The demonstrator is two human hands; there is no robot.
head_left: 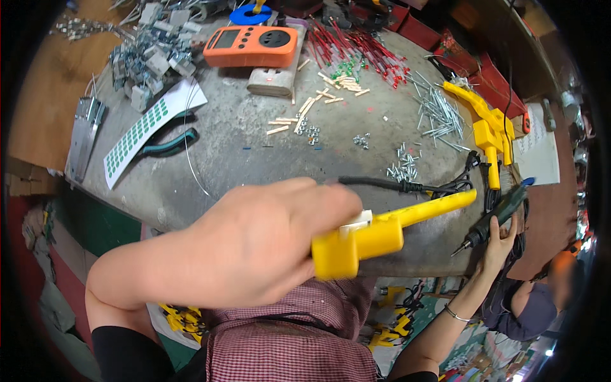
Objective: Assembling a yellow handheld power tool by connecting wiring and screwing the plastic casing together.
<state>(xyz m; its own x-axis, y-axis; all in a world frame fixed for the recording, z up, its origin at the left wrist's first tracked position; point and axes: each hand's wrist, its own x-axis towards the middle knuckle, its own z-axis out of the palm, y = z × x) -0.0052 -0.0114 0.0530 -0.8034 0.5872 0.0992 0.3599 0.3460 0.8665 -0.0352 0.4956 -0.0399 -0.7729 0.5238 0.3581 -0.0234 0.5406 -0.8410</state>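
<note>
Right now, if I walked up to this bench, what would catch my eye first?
The left hand, large in the foreground, holds a bright yellow plastic tool with a long nose pointing right. At the right edge, the right hand grips a dark electric screwdriver. Farther back on the grey table lies an orange meter.
</note>
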